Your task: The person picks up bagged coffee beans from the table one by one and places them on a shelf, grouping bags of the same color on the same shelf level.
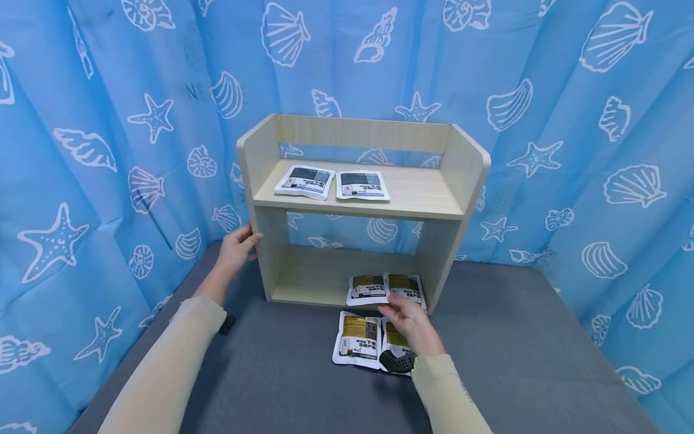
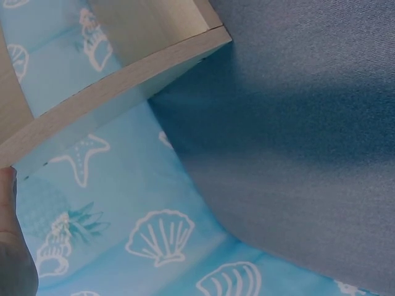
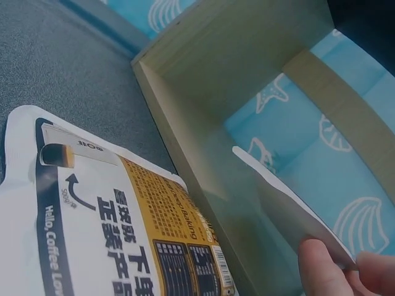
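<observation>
My right hand [image 1: 410, 322] pinches the edge of a coffee pouch [image 1: 367, 290] at the front of the lower shelf. In the right wrist view this held pouch [image 3: 290, 206] is tilted, between thumb and finger. Beside it on that shelf lies another pouch [image 1: 405, 284], partly behind the fingers. Two more pouches with gold-brown labels lie on the table below, a left one [image 1: 358, 337] and a right one [image 1: 396, 339] partly covered by my wrist. My left hand [image 1: 237, 248] grips the left side panel of the wooden shelf [image 1: 264, 259], thumb at its front edge.
On the upper shelf lie two pouches with dark blue labels, a left one [image 1: 305, 181] and a right one [image 1: 361, 185]. The shelf stands on a dark grey table [image 1: 271, 374]. A blue shell-patterned curtain [image 1: 336, 60] hangs behind and along both sides.
</observation>
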`<state>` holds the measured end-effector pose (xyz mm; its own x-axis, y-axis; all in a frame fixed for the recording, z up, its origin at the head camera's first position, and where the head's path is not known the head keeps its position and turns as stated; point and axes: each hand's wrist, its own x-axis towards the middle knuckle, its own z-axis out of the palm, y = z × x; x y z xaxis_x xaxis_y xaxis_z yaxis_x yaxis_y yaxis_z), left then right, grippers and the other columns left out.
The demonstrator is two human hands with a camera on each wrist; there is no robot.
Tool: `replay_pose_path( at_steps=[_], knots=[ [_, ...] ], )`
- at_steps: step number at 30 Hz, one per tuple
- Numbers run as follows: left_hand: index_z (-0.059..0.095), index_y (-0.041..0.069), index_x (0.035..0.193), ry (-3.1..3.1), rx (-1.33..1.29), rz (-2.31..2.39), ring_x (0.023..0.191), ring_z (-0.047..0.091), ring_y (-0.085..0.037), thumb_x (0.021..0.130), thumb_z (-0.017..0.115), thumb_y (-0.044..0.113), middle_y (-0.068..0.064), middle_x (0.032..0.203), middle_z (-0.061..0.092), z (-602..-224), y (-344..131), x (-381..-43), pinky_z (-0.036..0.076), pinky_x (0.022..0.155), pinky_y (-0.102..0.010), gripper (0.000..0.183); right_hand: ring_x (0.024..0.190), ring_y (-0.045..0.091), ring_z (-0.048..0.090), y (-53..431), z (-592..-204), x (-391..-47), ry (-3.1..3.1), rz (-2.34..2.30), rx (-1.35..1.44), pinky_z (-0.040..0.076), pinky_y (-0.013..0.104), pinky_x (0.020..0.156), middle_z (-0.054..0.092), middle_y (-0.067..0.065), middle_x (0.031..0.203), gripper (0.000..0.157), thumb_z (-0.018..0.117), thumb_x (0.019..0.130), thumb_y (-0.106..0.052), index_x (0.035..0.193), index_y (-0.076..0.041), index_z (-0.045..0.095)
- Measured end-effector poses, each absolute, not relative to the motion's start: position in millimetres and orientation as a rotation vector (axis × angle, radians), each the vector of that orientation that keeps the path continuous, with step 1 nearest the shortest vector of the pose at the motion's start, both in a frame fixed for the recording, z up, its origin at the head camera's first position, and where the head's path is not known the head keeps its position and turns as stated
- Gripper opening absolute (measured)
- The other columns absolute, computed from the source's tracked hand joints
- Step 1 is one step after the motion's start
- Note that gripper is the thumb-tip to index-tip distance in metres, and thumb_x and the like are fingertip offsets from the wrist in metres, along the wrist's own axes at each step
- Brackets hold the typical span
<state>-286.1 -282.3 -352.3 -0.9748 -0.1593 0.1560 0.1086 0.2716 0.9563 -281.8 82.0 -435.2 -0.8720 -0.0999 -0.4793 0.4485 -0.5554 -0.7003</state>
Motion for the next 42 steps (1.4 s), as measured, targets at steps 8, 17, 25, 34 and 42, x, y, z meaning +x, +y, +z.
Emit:
replay_pose_path(
  at_steps=[8, 17, 25, 34, 42],
  knots=[
    [0.034, 0.012, 0.152, -2.319, 0.046, -1.777, 0.134, 0.040, -0.037, 0.103, 0.050, 0.024, -0.022, 0.148, 0.040, -352, -284, -285, 0.043, 0.099, -0.056, 0.053, 0.134, 0.029, 0.038, 76, -439, -277, 1.198, -2.477, 0.501, 0.043, 0.029, 0.099, 0.021, 0.027, 0.153, 0.057, 0.039, 0.103, 0.000, 0.154, 0.002, 0.014],
    [0.032, 0.013, 0.152, -2.310, 0.048, -1.807, 0.135, 0.038, -0.038, 0.103, 0.049, 0.022, -0.023, 0.149, 0.037, -350, -284, -283, 0.042, 0.099, -0.058, 0.053, 0.139, 0.035, 0.030, 74, -441, -273, 1.345, -2.424, 0.247, 0.031, 0.038, 0.110, 0.022, 0.031, 0.151, 0.054, 0.030, 0.104, 0.002, 0.151, 0.010, 0.005],
    [0.034, 0.011, 0.151, -2.306, 0.043, -1.784, 0.133, 0.040, -0.039, 0.103, 0.050, 0.022, -0.023, 0.148, 0.039, -351, -284, -284, 0.042, 0.099, -0.058, 0.052, 0.106, 0.023, 0.049, 59, -437, -285, 1.211, -2.514, 0.613, 0.044, 0.024, 0.100, 0.039, 0.023, 0.121, 0.048, 0.037, 0.101, 0.005, 0.145, 0.014, 0.020],
    [0.034, 0.010, 0.151, -2.317, 0.059, -1.784, 0.133, 0.041, -0.039, 0.103, 0.051, 0.023, -0.024, 0.147, 0.040, -353, -284, -285, 0.042, 0.098, -0.057, 0.053, 0.109, 0.025, 0.052, 60, -438, -278, 1.626, -2.282, 0.464, 0.046, 0.026, 0.098, 0.036, 0.030, 0.141, 0.042, 0.041, 0.103, 0.002, 0.141, 0.016, 0.033],
    [0.034, 0.012, 0.152, -2.307, 0.053, -1.800, 0.134, 0.040, -0.039, 0.103, 0.051, 0.023, -0.023, 0.148, 0.039, -353, -284, -286, 0.042, 0.099, -0.058, 0.053, 0.117, 0.029, 0.042, 54, -429, -284, 1.217, -2.519, 0.674, 0.037, 0.034, 0.107, 0.037, 0.024, 0.119, 0.051, 0.033, 0.101, 0.005, 0.148, 0.012, 0.013]
  ],
)
